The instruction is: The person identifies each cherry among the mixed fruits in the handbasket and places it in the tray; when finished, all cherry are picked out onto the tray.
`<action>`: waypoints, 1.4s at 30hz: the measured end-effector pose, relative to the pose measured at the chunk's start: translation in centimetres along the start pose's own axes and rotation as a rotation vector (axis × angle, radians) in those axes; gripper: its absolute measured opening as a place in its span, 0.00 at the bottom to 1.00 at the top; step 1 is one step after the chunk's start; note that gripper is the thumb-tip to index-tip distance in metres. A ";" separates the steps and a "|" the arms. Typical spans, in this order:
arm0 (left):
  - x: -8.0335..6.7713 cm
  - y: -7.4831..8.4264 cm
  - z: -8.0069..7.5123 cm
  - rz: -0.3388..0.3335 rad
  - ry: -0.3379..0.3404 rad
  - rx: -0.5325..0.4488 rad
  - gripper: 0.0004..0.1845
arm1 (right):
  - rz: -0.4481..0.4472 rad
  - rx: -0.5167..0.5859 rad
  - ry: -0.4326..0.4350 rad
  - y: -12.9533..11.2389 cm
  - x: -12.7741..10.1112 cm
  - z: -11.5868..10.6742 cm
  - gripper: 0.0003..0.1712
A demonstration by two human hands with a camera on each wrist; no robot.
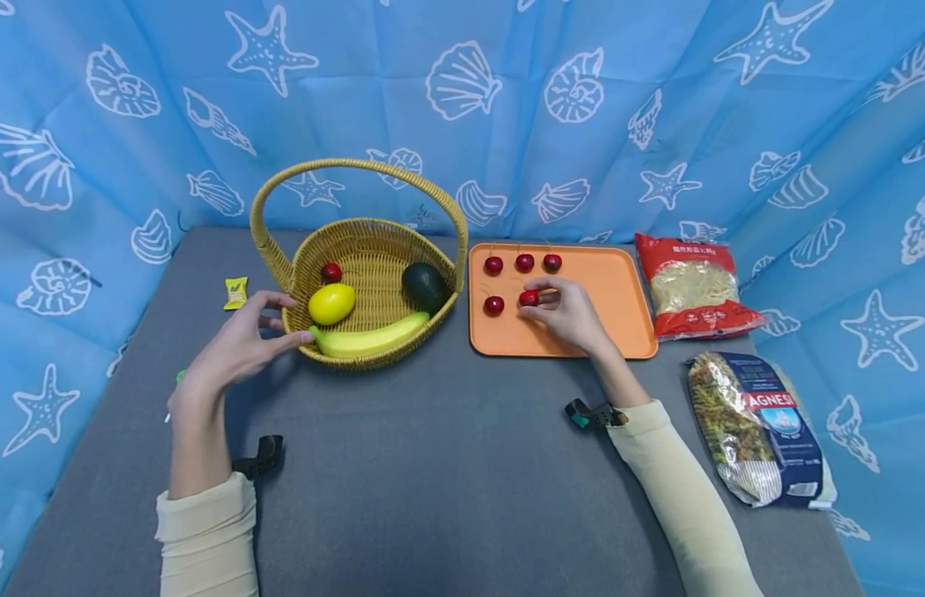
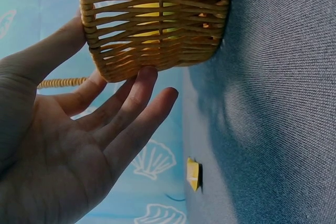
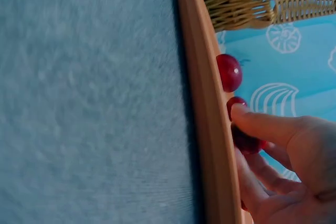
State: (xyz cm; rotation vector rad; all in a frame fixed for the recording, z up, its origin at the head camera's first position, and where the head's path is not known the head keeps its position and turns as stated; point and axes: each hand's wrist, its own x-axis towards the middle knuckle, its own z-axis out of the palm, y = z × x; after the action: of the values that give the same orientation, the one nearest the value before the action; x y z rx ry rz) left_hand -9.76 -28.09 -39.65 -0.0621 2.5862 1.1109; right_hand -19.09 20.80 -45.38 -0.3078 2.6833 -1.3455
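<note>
- Right hand [image 1: 570, 315] pinches small red cherry [image 1: 529, 298] on flat orange plastic tray [image 1: 627, 332], mid-tray; round, no long axis visible.
- Left hand [image 1: 239, 344], fingers straight, touches woven wicker basket [image 1: 373, 249] rim.
- Grey table [image 1: 433, 464] has room in front.

Cream ribbed sleeves on both forearms — a small black strapped device at each wrist.

Yellow sachet [image 1: 235, 293] print unreadable; green item [image 1: 180, 376] mostly behind left wrist.
</note>
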 end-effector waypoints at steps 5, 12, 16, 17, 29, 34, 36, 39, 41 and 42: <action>0.0 0.0 0.0 0.000 0.000 0.000 0.45 | -0.005 -0.060 0.002 0.1 0.4 0.2 0.23; -0.1 0.1 0.1 -0.010 -0.003 0.000 0.44 | -0.016 -0.072 -0.013 0.5 0.8 0.1 0.25; 0.0 0.1 0.1 -0.016 0.002 0.004 0.44 | -0.026 -0.069 -0.034 0.5 0.8 -0.1 0.27; 0.0 0.1 0.1 -0.017 0.003 0.005 0.44 | -0.030 -0.067 -0.039 0.5 0.8 -0.2 0.28; 0.0 0.0 0.2 -0.017 0.006 0.004 0.44 | -0.075 -0.034 -0.008 -0.6 0.5 -0.8 0.28; 0.0 0.0 0.2 -0.018 0.005 0.007 0.45 | -0.146 0.031 0.014 -3.0 -0.3 -0.7 0.28; 0.0 0.0 0.2 -0.017 0.005 0.004 0.45 | -0.188 0.066 0.017 -4.3 -0.8 -0.6 0.27; 0.0 0.1 0.1 -0.014 0.005 0.001 0.45 | -0.291 0.108 0.022 -6.4 -1.5 -0.2 0.25; 0.0 0.1 0.1 -0.014 0.004 -0.003 0.45 | -0.368 0.130 0.017 -7.8 -2.0 0.3 0.24; 0.0 0.1 0.1 -0.013 0.005 -0.003 0.45 | -0.402 0.141 0.013 -8.5 -2.2 0.6 0.24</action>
State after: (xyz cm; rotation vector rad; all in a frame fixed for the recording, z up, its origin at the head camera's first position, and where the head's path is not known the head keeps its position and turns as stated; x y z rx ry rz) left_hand -9.78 -27.97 -39.69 -0.0826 2.5844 1.1112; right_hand -15.75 15.91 -38.84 -0.8614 2.6088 -1.6305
